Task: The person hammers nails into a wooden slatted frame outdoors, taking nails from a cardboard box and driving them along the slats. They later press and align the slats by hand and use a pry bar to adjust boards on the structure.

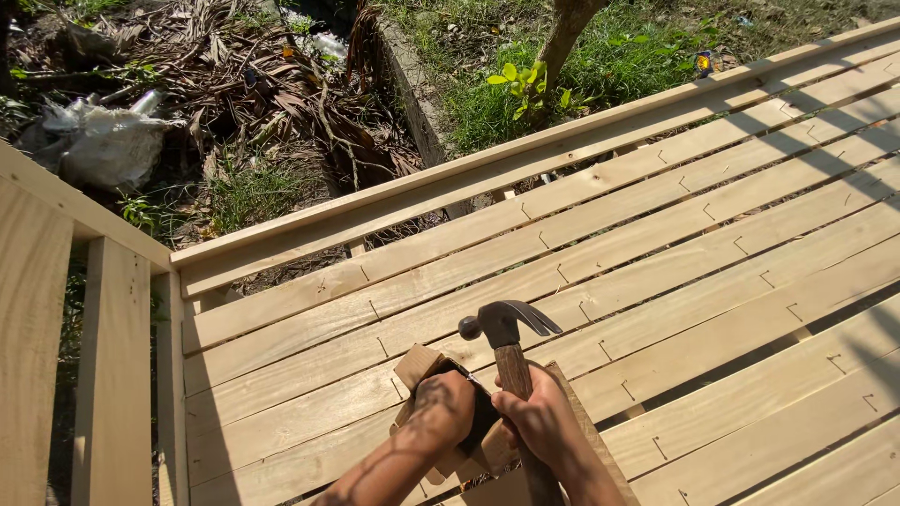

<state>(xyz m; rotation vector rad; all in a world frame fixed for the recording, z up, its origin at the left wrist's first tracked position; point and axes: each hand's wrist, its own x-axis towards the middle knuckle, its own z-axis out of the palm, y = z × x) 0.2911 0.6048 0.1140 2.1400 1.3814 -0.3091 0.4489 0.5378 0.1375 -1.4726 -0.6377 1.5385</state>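
Fingers (525,412) round hammer (506,328), slatted wood deck (656,244) — sunlit, outdoors

Pale, matt wooden slats (581,244); dark metal, wood-handled hammer (507,345); brown cardboard box (424,367)

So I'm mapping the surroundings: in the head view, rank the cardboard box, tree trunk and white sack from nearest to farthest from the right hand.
From the right hand:
1. Cardboard box, right beside it, to its left, on the slats.
2. Tree trunk, far ahead on the grass.
3. White sack, far ahead-left among dry fronds.
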